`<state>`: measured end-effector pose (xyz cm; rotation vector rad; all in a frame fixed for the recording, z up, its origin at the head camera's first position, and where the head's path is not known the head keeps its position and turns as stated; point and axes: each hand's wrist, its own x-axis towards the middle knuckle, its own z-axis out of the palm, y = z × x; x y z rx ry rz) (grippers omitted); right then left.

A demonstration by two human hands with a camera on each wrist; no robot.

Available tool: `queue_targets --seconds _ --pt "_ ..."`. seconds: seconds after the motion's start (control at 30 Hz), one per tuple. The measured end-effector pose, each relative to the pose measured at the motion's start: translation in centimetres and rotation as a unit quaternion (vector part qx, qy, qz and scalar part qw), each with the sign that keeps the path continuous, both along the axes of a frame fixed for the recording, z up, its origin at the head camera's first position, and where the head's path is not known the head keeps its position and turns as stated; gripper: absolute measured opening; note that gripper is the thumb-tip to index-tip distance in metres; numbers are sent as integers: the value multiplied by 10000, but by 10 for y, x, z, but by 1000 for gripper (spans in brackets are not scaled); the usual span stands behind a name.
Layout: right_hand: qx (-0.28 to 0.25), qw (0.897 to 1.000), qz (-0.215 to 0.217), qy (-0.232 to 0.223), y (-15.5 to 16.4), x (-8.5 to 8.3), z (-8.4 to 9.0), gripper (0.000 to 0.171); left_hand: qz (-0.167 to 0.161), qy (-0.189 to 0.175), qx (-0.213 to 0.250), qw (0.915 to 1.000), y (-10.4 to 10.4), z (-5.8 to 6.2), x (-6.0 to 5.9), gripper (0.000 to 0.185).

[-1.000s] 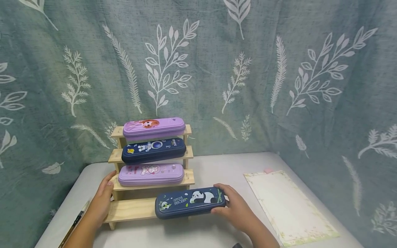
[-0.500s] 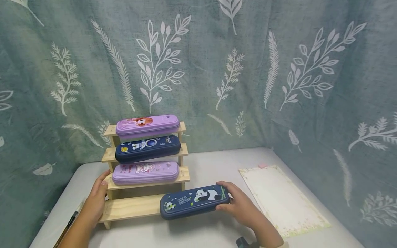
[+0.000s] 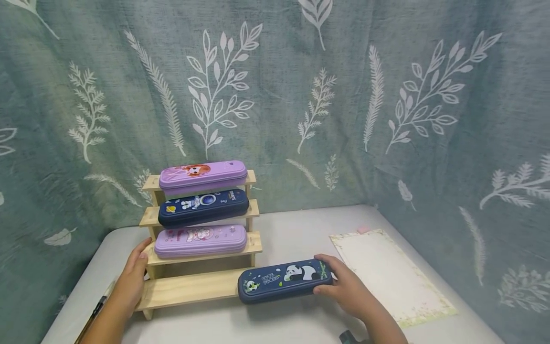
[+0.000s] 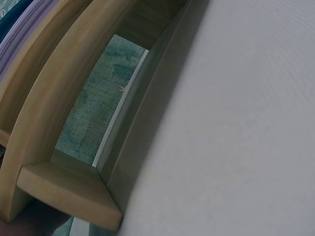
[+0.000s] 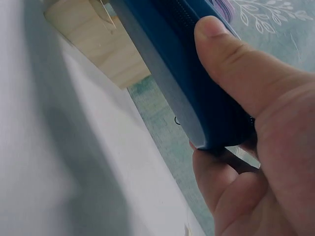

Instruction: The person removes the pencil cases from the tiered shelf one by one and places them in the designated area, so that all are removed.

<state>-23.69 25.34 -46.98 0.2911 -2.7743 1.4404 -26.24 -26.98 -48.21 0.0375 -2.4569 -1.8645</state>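
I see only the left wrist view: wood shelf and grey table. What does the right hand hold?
Observer: The right hand grips a navy panda pencil case by its right end.
Operator: Is the case on the shelf?
Observer: Only its left end overlaps the lowest step of the wooden rack; whether it touches, I cannot tell.
Operator: Where is the left hand?
Observer: The left hand rests against the rack's left side.
Operator: Other steps?
Observer: Each carries one case: purple, navy, purple.

Two purple zip pencil cases [image 3: 203, 176], two navy ones [image 3: 285, 281], one stepped wooden rack [image 3: 189, 288], one cream paper sheet [image 3: 388, 274].
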Motion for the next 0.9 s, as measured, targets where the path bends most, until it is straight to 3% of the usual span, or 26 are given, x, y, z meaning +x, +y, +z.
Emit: queue_targets --seconds 0.3,0.57,0.9 --pt "319 9990 -261 145 14 3 -4 84 -18 -10 45 10000 -1 1 4 58" --pt "500 9971 -537 -197 27 0 -5 89 -36 0 -91 10000 0 2 3 59" --pt "785 9948 -617 -178 46 -17 -4 89 -24 -92 -18 10000 1 4 1 58"
